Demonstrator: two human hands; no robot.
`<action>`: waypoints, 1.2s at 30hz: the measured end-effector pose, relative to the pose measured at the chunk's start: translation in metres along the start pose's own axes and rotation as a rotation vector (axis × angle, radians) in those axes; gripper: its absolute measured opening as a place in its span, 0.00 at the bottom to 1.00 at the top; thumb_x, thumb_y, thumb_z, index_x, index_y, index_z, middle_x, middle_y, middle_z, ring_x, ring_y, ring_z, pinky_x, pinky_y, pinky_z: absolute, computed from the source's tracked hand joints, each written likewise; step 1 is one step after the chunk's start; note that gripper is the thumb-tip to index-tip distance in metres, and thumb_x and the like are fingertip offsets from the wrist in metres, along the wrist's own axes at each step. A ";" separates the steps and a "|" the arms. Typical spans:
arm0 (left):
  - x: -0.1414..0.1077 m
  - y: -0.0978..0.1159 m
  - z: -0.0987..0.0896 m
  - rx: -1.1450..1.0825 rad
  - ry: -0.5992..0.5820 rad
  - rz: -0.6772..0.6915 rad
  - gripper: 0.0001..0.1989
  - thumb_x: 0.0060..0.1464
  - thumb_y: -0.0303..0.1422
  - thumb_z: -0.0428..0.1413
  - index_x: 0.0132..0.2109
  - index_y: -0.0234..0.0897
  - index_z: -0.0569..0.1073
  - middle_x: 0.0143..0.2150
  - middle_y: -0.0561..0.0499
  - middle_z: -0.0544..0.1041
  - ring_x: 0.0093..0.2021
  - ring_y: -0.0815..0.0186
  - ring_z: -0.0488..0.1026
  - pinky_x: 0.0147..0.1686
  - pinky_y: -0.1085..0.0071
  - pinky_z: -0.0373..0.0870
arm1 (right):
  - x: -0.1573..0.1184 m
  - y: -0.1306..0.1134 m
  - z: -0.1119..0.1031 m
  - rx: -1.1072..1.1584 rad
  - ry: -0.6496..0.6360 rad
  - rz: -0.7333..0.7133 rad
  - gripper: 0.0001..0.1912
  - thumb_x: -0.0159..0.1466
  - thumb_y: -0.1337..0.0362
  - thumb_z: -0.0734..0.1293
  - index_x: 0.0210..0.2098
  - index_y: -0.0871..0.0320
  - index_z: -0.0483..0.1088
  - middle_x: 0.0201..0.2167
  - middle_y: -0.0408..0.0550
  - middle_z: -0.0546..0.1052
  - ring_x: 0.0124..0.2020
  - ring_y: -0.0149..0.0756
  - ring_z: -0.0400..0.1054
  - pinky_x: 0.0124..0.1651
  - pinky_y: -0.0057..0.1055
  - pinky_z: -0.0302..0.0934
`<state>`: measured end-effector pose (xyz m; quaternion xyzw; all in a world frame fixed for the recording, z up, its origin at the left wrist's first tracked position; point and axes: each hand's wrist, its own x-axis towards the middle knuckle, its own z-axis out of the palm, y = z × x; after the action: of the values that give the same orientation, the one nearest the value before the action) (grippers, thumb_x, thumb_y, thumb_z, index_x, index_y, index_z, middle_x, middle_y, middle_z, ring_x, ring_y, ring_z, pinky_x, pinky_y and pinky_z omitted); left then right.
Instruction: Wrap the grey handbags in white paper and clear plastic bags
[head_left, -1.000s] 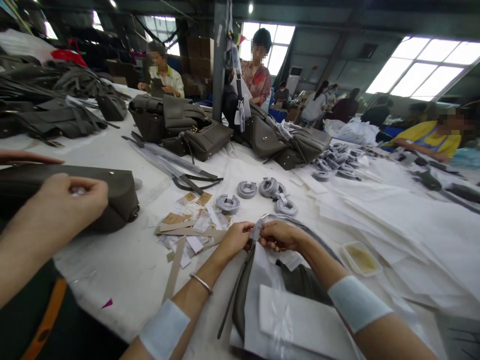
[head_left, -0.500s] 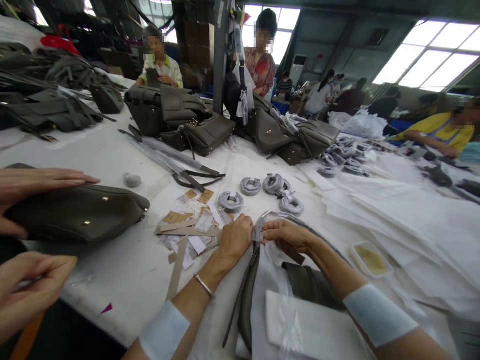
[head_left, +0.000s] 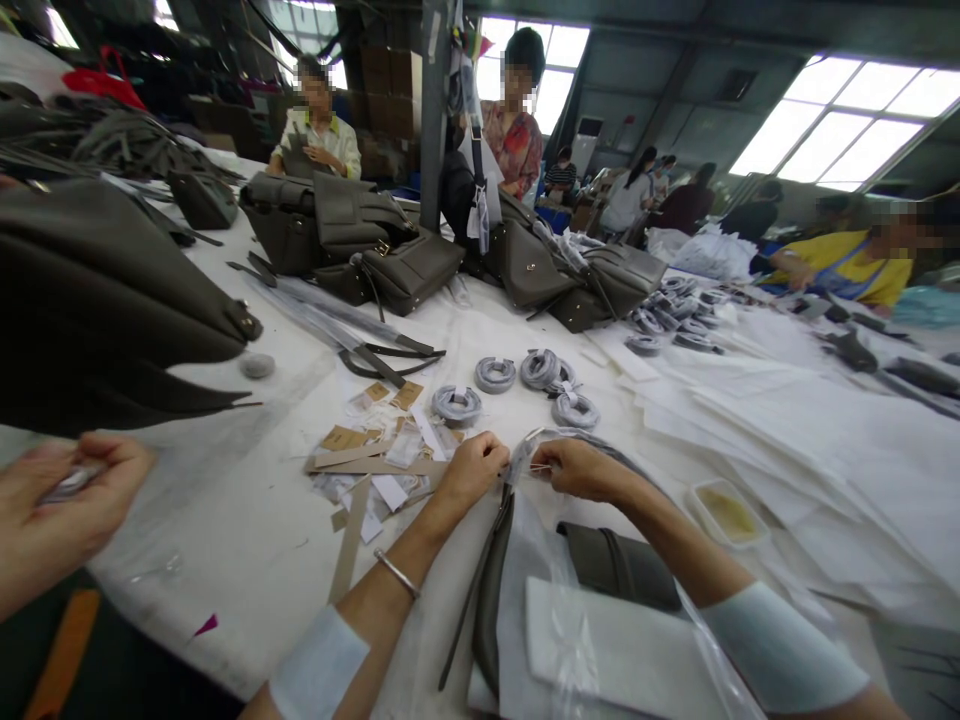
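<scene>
A dark olive handbag lies in front of me, partly under white paper and a white foam sheet in clear plastic. From its top rises a strap wrapped in clear film. My left hand is closed at the strap's left side, its fingertips pinched together; what they hold is hidden. On the other side my right hand is closed, pinching what looks like a thin white cord. The cord reaches toward the strap.
Tags and card strips lie left of my hands. Wrapped strap coils sit beyond; a plastic tub and white sheets are right. At left, a co-worker's hand is below another bag. More bags are piled behind.
My right hand has turned knuckles-up and shifted slightly away from the strap; the brown strip beneath it no longer shows. At left, the co-worker's bag has been lifted and tilted.
</scene>
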<state>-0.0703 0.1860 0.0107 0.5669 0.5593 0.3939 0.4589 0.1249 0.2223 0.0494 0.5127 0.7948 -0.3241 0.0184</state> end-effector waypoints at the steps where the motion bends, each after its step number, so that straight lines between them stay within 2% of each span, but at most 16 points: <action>1: 0.000 -0.001 0.001 -0.028 -0.001 -0.006 0.07 0.48 0.33 0.50 0.25 0.38 0.68 0.23 0.56 0.69 0.29 0.67 0.66 0.32 0.71 0.61 | -0.001 0.000 -0.001 -0.025 0.029 0.017 0.13 0.50 0.76 0.63 0.31 0.59 0.75 0.30 0.45 0.77 0.34 0.35 0.68 0.37 0.28 0.57; 6: 0.001 -0.004 0.002 -0.167 0.002 -0.041 0.10 0.48 0.38 0.51 0.26 0.37 0.69 0.25 0.55 0.71 0.28 0.67 0.67 0.33 0.70 0.62 | -0.014 -0.009 -0.001 -0.249 0.131 0.074 0.14 0.58 0.71 0.63 0.39 0.56 0.77 0.38 0.50 0.80 0.40 0.43 0.72 0.41 0.33 0.59; 9: 0.000 -0.003 0.002 -0.232 0.006 -0.054 0.11 0.49 0.40 0.52 0.26 0.36 0.69 0.25 0.54 0.72 0.29 0.67 0.67 0.34 0.70 0.63 | -0.022 -0.011 0.005 -0.409 0.177 0.024 0.15 0.61 0.68 0.63 0.45 0.54 0.76 0.43 0.51 0.79 0.45 0.44 0.72 0.44 0.33 0.61; 12: -0.001 -0.002 0.003 -0.273 0.005 -0.059 0.12 0.48 0.40 0.54 0.26 0.36 0.70 0.25 0.55 0.71 0.29 0.67 0.67 0.34 0.71 0.62 | -0.024 -0.008 0.014 -0.502 0.219 -0.042 0.13 0.62 0.68 0.64 0.45 0.55 0.75 0.43 0.52 0.78 0.46 0.45 0.72 0.46 0.34 0.62; 15: -0.001 -0.002 0.003 -0.322 0.003 -0.063 0.13 0.48 0.41 0.55 0.26 0.36 0.70 0.25 0.55 0.72 0.28 0.68 0.66 0.34 0.71 0.62 | -0.024 -0.003 0.017 -0.505 0.246 -0.055 0.11 0.64 0.67 0.63 0.42 0.56 0.76 0.40 0.52 0.78 0.44 0.47 0.72 0.43 0.36 0.63; 18: 0.000 -0.002 0.002 -0.388 -0.008 -0.075 0.16 0.49 0.45 0.57 0.27 0.36 0.69 0.25 0.54 0.72 0.28 0.69 0.67 0.35 0.71 0.63 | -0.025 0.004 0.013 -0.322 0.284 -0.040 0.09 0.65 0.63 0.63 0.35 0.55 0.77 0.34 0.49 0.79 0.38 0.44 0.73 0.39 0.35 0.62; 22: -0.001 -0.002 0.002 -0.460 -0.031 -0.095 0.20 0.47 0.50 0.58 0.28 0.36 0.67 0.23 0.55 0.70 0.26 0.69 0.67 0.33 0.71 0.64 | -0.029 0.008 0.007 0.272 0.284 0.077 0.10 0.59 0.55 0.68 0.30 0.56 0.75 0.22 0.43 0.76 0.25 0.37 0.70 0.28 0.31 0.60; 24: -0.001 -0.002 0.003 -0.468 -0.041 -0.092 0.20 0.46 0.49 0.60 0.29 0.36 0.69 0.24 0.55 0.70 0.26 0.70 0.66 0.32 0.72 0.63 | -0.028 0.005 0.007 0.570 0.270 0.110 0.13 0.55 0.53 0.71 0.32 0.57 0.74 0.21 0.43 0.76 0.23 0.35 0.68 0.24 0.29 0.58; 26: -0.002 -0.002 0.005 -0.461 -0.048 -0.078 0.19 0.44 0.47 0.62 0.31 0.35 0.71 0.24 0.55 0.70 0.26 0.71 0.65 0.31 0.73 0.61 | -0.025 -0.001 0.008 0.760 0.307 0.093 0.15 0.52 0.53 0.73 0.31 0.58 0.71 0.23 0.44 0.76 0.23 0.34 0.68 0.23 0.27 0.57; 28: -0.002 -0.001 0.007 -0.441 -0.046 -0.059 0.18 0.44 0.46 0.63 0.33 0.34 0.72 0.25 0.56 0.69 0.26 0.71 0.64 0.30 0.74 0.59 | -0.021 -0.009 0.008 0.828 0.373 0.063 0.15 0.50 0.55 0.74 0.29 0.58 0.70 0.23 0.43 0.76 0.23 0.31 0.66 0.23 0.26 0.56; 31: -0.002 -0.002 0.009 -0.396 -0.021 -0.024 0.17 0.45 0.44 0.62 0.34 0.34 0.72 0.25 0.56 0.69 0.26 0.71 0.63 0.29 0.74 0.58 | -0.016 -0.018 0.010 0.808 0.429 0.027 0.12 0.50 0.58 0.74 0.27 0.59 0.71 0.20 0.41 0.74 0.22 0.27 0.61 0.24 0.25 0.54; 36: 0.000 -0.003 0.011 -0.321 0.022 0.010 0.15 0.47 0.44 0.60 0.30 0.36 0.70 0.23 0.58 0.67 0.24 0.71 0.62 0.27 0.74 0.56 | -0.007 -0.028 0.023 0.903 0.504 -0.007 0.16 0.54 0.52 0.72 0.30 0.60 0.73 0.17 0.41 0.71 0.19 0.29 0.61 0.22 0.25 0.52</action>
<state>-0.0605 0.1854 0.0052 0.4847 0.4915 0.4866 0.5355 0.0982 0.1968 0.0480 0.5292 0.5571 -0.5014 -0.3976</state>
